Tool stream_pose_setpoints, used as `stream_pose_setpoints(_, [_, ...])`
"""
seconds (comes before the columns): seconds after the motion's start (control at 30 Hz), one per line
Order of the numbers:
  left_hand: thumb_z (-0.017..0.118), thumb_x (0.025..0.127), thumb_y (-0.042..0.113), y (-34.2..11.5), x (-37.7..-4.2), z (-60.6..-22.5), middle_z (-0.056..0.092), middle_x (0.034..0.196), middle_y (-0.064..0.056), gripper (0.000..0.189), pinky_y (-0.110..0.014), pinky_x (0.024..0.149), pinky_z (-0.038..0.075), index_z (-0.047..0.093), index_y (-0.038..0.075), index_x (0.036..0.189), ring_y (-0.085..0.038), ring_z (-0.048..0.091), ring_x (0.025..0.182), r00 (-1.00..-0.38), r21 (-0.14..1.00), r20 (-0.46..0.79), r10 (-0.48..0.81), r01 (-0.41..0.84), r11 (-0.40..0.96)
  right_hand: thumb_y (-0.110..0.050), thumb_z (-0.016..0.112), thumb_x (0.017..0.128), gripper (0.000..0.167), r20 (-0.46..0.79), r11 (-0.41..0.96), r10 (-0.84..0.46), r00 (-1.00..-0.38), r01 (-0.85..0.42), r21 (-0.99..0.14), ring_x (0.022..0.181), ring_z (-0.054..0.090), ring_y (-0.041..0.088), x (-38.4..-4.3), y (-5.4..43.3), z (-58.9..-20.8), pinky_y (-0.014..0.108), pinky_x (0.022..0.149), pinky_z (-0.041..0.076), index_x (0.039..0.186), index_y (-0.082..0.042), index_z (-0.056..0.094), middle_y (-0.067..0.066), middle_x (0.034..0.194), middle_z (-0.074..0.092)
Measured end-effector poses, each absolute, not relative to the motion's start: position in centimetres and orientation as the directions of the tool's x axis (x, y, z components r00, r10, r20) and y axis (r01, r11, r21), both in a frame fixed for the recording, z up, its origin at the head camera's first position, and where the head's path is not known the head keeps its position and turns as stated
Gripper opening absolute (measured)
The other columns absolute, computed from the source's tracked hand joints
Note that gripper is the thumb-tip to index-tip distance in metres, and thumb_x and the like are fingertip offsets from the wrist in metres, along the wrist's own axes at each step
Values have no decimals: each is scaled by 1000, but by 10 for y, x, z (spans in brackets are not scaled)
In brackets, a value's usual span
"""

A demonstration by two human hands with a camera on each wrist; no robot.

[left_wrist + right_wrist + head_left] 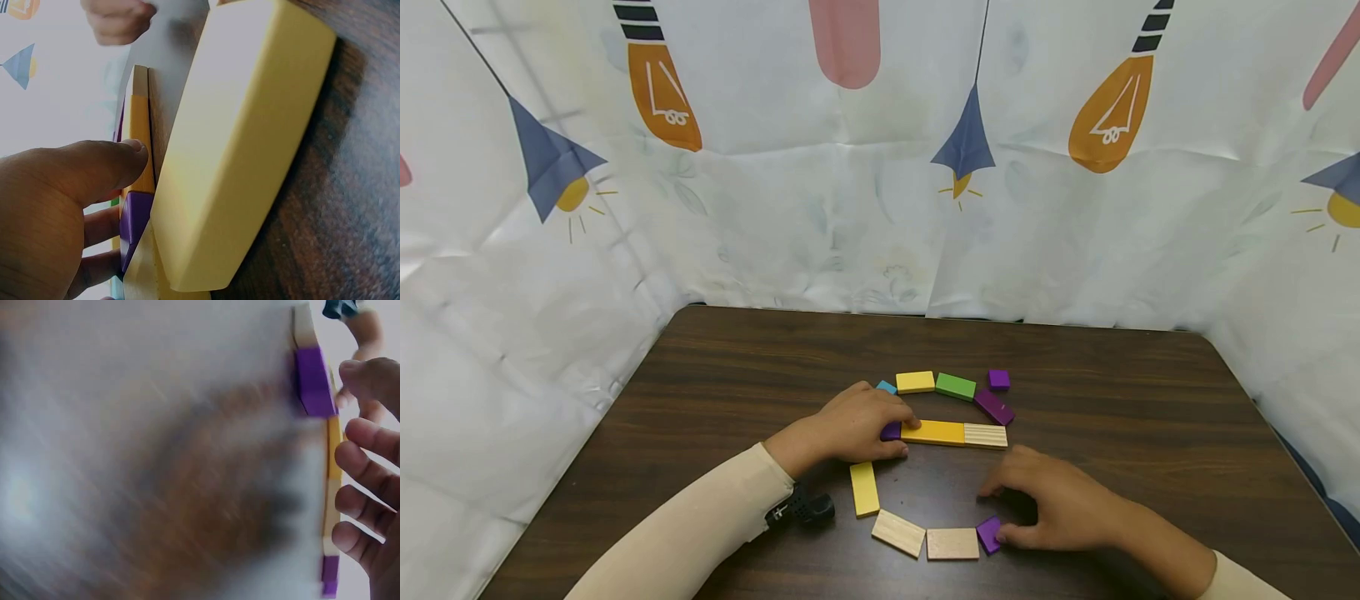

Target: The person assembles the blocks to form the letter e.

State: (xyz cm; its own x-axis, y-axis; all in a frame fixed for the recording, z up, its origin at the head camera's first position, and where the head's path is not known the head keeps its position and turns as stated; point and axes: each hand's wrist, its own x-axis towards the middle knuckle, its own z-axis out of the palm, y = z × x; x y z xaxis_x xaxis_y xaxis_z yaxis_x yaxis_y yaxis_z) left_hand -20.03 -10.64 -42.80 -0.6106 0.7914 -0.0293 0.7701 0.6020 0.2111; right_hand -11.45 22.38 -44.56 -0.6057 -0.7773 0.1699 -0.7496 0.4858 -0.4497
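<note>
My left hand (pixel 867 421) lies over the left end of a straight row, its thumb and index finger pinching the yellow block (pixel 934 432) near its end. A dark purple block (pixel 891 431) sits beneath the hand. A natural-wood block (pixel 986 436) abuts the yellow one's right end. Low on the right, my right hand (pixel 1063 504) has loosely spread fingers, its thumb against a small purple block (pixel 989 534). Beside that block lie two natural-wood blocks (pixel 952 544), with a pale yellow block (pixel 864 490) farther left, large in the left wrist view (pixel 244 144).
Behind the row curve a blue block (pixel 886 387), a yellow block (pixel 915 382), a green block (pixel 956 386) and a purple block (pixel 994 407). A small purple cube (pixel 998 380) stands apart. The dark wooden table (pixel 760 358) meets a patterned curtain (pixel 820 233).
</note>
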Motion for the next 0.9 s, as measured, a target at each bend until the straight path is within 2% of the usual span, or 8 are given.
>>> stream_pose_setpoints(0.2, [71,95,46,-107,-201,-428,69,122,11,34,-40,94,43,72,28,124,-11,61,117,-611,217,-28,791,769,601,-33,86,84,42,185,561,-718,-671,-715,-417,106,55,2,-137,232,-439,33,86,54,121,-22,70,-17,115,61])
stream_pose_setpoints(0.53, [71,95,46,-107,-200,-428,69,122,12,33,-41,95,43,72,28,123,-11,60,117,-607,219,-25,794,772,597,-26,87,84,41,219,636,-638,-738,-665,-391,108,57,11,-175,246,-430,43,88,55,121,-15,71,-8,113,65])
stream_pose_setpoints(0.9, [71,95,46,-106,-200,-428,69,122,12,34,-40,94,43,72,28,124,-11,61,117,-610,217,-30,792,769,601,-26,85,86,41,202,701,-546,-813,-575,-422,109,59,21,-210,255,-434,49,89,53,122,-10,71,1,115,67])
